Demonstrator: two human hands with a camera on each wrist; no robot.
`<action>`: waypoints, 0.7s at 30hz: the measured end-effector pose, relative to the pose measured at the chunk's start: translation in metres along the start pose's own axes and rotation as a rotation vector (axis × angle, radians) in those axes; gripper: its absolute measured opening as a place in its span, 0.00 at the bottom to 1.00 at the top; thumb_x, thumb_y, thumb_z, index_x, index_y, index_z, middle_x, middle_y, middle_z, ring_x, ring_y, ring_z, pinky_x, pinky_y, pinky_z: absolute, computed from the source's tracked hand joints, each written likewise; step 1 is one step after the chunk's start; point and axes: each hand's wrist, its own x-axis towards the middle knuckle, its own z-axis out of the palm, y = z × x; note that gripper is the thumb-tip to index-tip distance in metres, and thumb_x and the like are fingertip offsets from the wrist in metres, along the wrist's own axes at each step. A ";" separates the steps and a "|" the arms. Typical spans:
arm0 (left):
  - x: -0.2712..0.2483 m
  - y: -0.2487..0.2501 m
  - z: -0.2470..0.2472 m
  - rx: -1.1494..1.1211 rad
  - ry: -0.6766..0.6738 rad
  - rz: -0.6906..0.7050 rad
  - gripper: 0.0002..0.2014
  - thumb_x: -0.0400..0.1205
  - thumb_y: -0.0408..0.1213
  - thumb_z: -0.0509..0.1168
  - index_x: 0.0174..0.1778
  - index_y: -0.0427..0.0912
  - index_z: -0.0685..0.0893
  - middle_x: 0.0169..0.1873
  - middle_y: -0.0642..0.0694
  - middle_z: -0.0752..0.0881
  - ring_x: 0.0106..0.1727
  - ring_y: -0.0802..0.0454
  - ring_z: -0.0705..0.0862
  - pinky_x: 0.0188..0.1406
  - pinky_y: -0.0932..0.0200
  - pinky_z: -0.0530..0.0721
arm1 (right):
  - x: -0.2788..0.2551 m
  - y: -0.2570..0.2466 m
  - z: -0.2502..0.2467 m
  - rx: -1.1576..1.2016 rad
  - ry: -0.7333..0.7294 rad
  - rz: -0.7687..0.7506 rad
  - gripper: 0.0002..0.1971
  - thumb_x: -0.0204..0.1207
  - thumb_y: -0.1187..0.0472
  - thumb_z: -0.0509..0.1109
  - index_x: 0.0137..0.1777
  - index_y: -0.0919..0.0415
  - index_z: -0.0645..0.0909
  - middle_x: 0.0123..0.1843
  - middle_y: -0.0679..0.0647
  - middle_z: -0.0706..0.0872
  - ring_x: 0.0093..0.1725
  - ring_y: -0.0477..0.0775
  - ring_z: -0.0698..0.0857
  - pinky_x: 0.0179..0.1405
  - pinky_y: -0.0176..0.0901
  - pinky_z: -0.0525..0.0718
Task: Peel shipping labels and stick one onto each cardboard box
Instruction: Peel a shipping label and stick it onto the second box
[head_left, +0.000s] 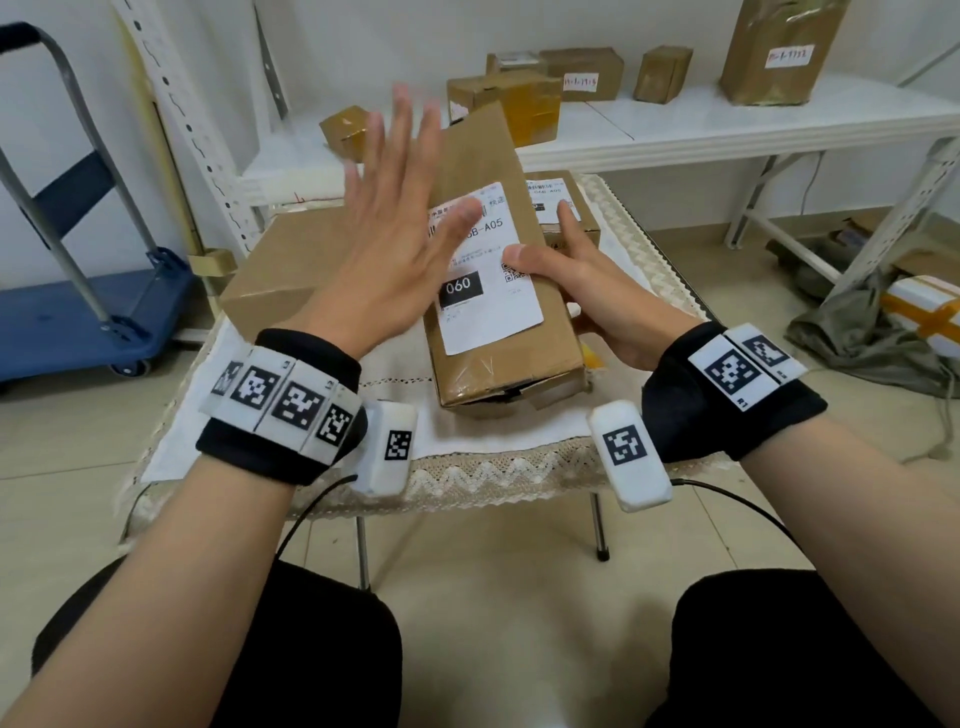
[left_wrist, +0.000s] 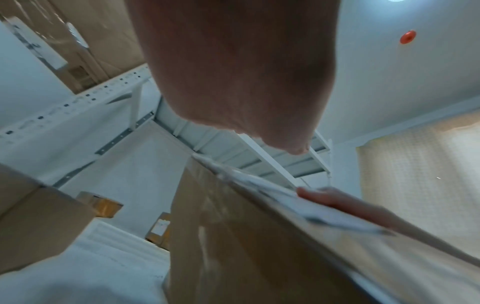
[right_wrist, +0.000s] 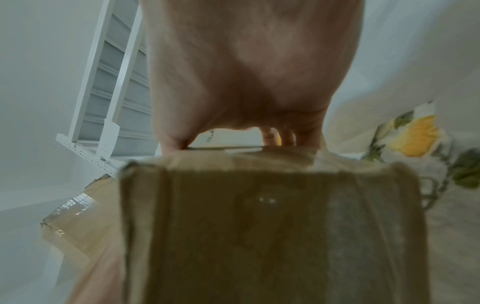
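A long cardboard box (head_left: 498, 332) is held tilted above the small table, its white shipping label (head_left: 485, 270) marked "060" on the upper face. My right hand (head_left: 576, 280) grips the box's right side, thumb on the label's edge and fingers curled round the far side. My left hand (head_left: 395, 208) hovers flat with spread fingers over the label's upper left part, blurred. The left wrist view shows the box (left_wrist: 233, 236) edge-on with the label (left_wrist: 272, 195) and my right thumb (left_wrist: 324, 195). In the right wrist view the box (right_wrist: 259, 226) fills the lower frame.
A bigger plain box (head_left: 280, 270) lies at the table's left and a labelled box (head_left: 566, 208) behind the held one. Several taped boxes sit on the white shelf (head_left: 727, 124). A blue trolley (head_left: 78, 312) stands left; a bag and parcel (head_left: 914, 312) lie on the floor right.
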 end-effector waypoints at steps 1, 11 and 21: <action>-0.002 0.005 0.004 0.005 -0.031 0.047 0.39 0.89 0.62 0.45 0.90 0.45 0.38 0.89 0.42 0.34 0.89 0.41 0.32 0.85 0.36 0.30 | 0.001 0.000 0.000 0.008 0.012 -0.009 0.55 0.80 0.41 0.73 0.91 0.44 0.34 0.73 0.44 0.86 0.64 0.47 0.88 0.71 0.55 0.84; -0.022 0.023 0.035 0.114 -0.277 0.137 0.54 0.75 0.80 0.39 0.89 0.47 0.33 0.88 0.46 0.29 0.88 0.48 0.27 0.87 0.40 0.30 | 0.005 0.002 -0.005 0.134 0.136 -0.074 0.56 0.81 0.46 0.74 0.90 0.44 0.30 0.76 0.43 0.84 0.68 0.44 0.87 0.70 0.50 0.83; -0.024 0.021 0.030 -0.363 -0.248 -0.029 0.52 0.77 0.79 0.42 0.88 0.51 0.30 0.88 0.53 0.30 0.88 0.58 0.30 0.88 0.40 0.32 | 0.015 0.012 -0.011 0.203 0.203 -0.027 0.54 0.81 0.41 0.72 0.91 0.45 0.34 0.70 0.43 0.88 0.66 0.49 0.88 0.68 0.54 0.83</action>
